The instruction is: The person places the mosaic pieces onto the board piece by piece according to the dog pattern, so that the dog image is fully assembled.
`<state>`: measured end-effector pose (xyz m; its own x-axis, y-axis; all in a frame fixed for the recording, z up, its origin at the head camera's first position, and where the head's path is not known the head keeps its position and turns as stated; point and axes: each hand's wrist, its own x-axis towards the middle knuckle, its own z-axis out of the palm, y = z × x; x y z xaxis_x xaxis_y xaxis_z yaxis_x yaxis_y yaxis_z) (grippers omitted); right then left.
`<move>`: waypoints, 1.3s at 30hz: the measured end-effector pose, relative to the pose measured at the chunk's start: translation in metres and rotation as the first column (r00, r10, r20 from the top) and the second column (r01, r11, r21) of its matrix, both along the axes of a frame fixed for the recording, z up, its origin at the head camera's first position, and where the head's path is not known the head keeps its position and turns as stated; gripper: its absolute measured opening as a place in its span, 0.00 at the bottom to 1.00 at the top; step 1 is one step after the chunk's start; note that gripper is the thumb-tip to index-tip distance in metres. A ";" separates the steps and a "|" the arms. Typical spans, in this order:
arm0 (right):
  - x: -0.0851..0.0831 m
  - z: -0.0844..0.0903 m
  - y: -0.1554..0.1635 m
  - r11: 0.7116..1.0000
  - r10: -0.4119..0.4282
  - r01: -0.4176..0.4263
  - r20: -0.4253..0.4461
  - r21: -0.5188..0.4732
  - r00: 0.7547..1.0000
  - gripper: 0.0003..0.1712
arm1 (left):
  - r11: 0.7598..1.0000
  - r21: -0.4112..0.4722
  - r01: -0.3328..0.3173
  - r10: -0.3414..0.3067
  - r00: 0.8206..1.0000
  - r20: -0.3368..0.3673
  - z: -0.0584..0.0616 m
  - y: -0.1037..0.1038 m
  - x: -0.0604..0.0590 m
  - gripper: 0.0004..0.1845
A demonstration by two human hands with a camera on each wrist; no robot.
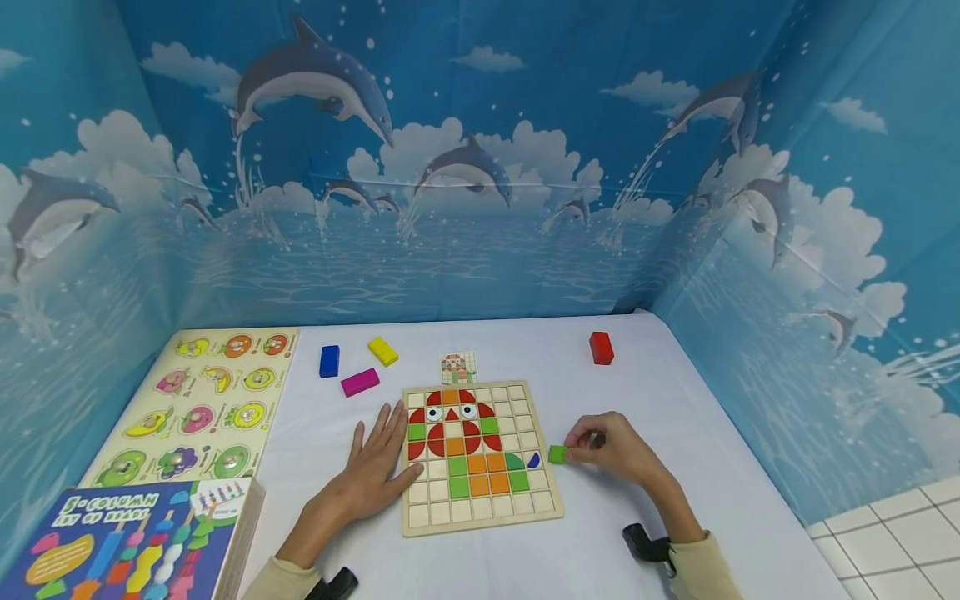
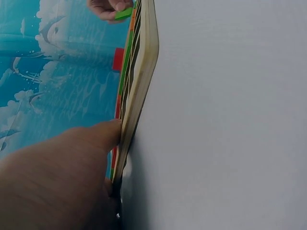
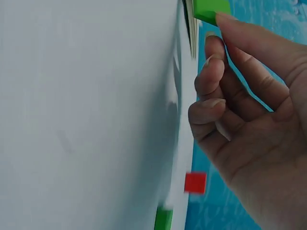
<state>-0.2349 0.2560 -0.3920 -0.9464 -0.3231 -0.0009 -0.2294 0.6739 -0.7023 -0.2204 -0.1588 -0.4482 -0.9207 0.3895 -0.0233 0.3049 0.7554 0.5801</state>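
A wooden grid board (image 1: 420, 515) lies on the white table, bearing an owl-like picture of red, orange and green tiles. My left hand (image 1: 367, 483) rests along the board's left edge, fingers spread, thumb on the edge. In the left wrist view the left thumb (image 2: 103, 134) touches the board's side. Just off the board's right edge, my right hand (image 1: 615, 446) pinches a small green tile (image 1: 557, 454) between thumb and fingertips. The right wrist view shows that green tile (image 3: 211, 10) close up. A blue half-round piece (image 1: 534, 459) sits in a right-hand cell.
Behind the board lies a small pattern card (image 1: 458, 367). Blue (image 1: 329, 362), yellow (image 1: 383, 351) and magenta (image 1: 360, 382) blocks are back left; a red block (image 1: 602, 348) stands back right. A fruit board (image 1: 202, 392) and boxed toy (image 1: 135, 542) occupy the left.
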 end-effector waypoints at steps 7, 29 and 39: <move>0.011 -0.003 -0.051 0.962 0.192 -0.182 0.035 -0.202 0.981 0.07 | 1.000 0.003 0.009 -0.009 1.000 -0.001 0.002 0.000 0.000 0.52; 0.031 -0.001 -0.133 0.901 0.416 -0.412 0.003 -0.139 0.909 0.04 | 1.000 0.026 -0.002 0.003 1.000 -0.022 0.001 0.000 0.001 0.52; 0.035 0.001 -0.140 0.922 0.385 -0.382 0.038 -0.064 0.922 0.05 | 1.000 0.024 0.006 -0.006 1.000 -0.016 0.001 0.000 0.001 0.51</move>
<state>-0.1996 0.1158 -0.3909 -0.7489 -0.6624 -0.0160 -0.4275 0.5015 -0.7521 -0.2193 -0.1589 -0.4473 -0.9186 0.3951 0.0008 0.3186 0.7395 0.5930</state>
